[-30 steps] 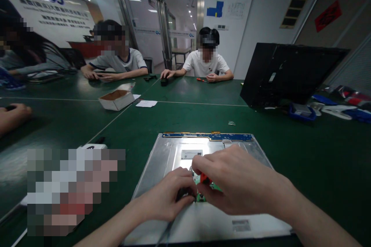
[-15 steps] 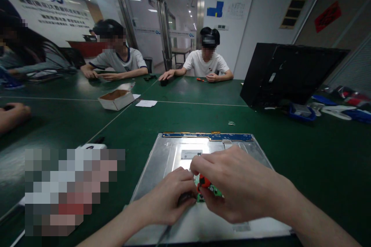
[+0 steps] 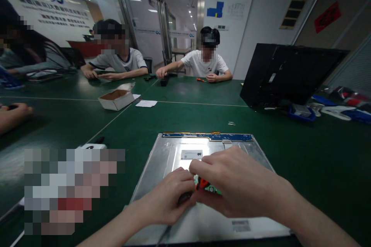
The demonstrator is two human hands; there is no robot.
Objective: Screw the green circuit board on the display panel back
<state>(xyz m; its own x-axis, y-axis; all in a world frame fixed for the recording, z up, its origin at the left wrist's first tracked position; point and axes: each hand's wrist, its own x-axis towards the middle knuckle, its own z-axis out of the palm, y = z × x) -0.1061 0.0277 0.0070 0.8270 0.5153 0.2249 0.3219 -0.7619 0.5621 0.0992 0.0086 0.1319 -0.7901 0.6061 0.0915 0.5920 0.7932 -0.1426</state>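
A silver display panel (image 3: 150, 177) lies back side up before me, a blue circuit strip (image 3: 237, 137) along its far edge. Near its middle a small green circuit board (image 3: 213, 189) shows between my hands, mostly covered. My right hand (image 3: 240, 183) is closed around the red-and-black handle of a screwdriver (image 3: 203, 183) above this board; the shaft is hidden. At the board's left side, my left hand (image 3: 171, 193) has curled fingers closed on a dark cable (image 3: 164, 234), which trails toward the panel's near edge. The fingertips of both hands are close together.
A black monitor housing (image 3: 290, 73) stands at the right, beside a blue tray (image 3: 301, 112) and gloves (image 3: 337, 111). Farther left are an open white box (image 3: 117, 100) and a paper slip (image 3: 146, 103). Several people sit around the green table (image 3: 185, 117). A blurred-out item lies at left.
My right hand and the screwdriver handle have turned slightly over the board; my left hand stays almost in place. Across the table, a person's hand has lifted off a small black object.
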